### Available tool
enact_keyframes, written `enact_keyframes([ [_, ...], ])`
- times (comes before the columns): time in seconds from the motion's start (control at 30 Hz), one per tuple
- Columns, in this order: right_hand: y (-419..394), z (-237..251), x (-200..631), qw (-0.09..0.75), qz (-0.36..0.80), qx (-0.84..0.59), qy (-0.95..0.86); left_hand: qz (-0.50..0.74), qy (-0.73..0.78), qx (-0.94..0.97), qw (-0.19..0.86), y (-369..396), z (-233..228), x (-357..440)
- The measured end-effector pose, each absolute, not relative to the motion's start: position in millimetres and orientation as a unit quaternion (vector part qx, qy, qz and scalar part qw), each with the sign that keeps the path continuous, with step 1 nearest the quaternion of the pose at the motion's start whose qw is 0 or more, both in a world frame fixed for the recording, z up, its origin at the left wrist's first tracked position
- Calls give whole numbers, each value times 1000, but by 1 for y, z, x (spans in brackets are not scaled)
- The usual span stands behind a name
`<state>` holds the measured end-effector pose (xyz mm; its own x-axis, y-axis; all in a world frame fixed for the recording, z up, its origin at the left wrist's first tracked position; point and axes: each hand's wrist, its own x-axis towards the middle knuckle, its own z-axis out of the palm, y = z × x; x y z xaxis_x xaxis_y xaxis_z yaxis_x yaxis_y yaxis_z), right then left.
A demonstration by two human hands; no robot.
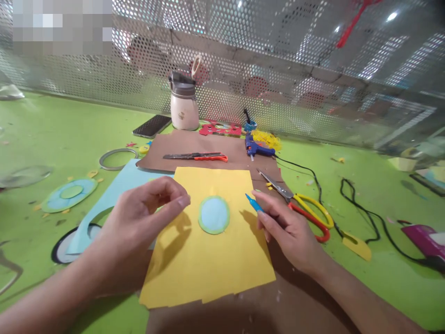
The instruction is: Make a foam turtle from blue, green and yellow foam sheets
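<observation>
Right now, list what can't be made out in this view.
- Pen in the right hand: only the blue tip shows; fingers hide the rest.
- Left hand: whether the pinched fingertips hold anything is too small to tell.
- Top-left corner: blurred out.
- Behind the mesh screen: shapes indistinct.

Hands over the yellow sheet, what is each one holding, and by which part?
Right hand holds a blue pen by its lower barrel, tip out. Left hand holds nothing visible.
</observation>
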<state>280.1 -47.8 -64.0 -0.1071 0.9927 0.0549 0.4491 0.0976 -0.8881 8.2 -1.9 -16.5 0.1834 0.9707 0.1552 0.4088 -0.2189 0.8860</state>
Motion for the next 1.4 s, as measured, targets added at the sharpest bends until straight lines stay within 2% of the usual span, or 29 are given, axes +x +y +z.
enact_keyframes([
  [0.13, -48, -64, 277, 362, 366, -563, -646, 403, 512, 657, 378, 2, -13, 4],
  [0.3, -50, -64, 274, 361, 343, -561, -661, 328, 557, 715, 266, 7, -20, 7],
  [0.4, -51, -65, 275, 362, 341, -550, -671, 288, 534, 761, 230, 12, -28, 9],
  [0.6, -54, -57, 278, 377, 421, -425, -707, 297, 535, 759, 223, 14, -29, 7],
  [0.77, -55, -49, 277, 386, 496, -386, -675, 235, 515, 788, 243, 16, -18, 12],
  [0.9, -54, -48, 277, 412, 588, -389, -577, 215, 497, 817, 198, 26, -19, 15],
  [1.07, -53, -40, 283, 441, 657, -313, -524, 173, 422, 881, 123, 28, -32, 11],
  [1.2, -56, -36, 287, 449, 655, -284, -537, 142, 407, 894, 122, 24, -44, 7],
  [1.4, -58, -40, 284, 441, 605, -348, -565, 138, 384, 905, 118, 19, -53, 6],
])
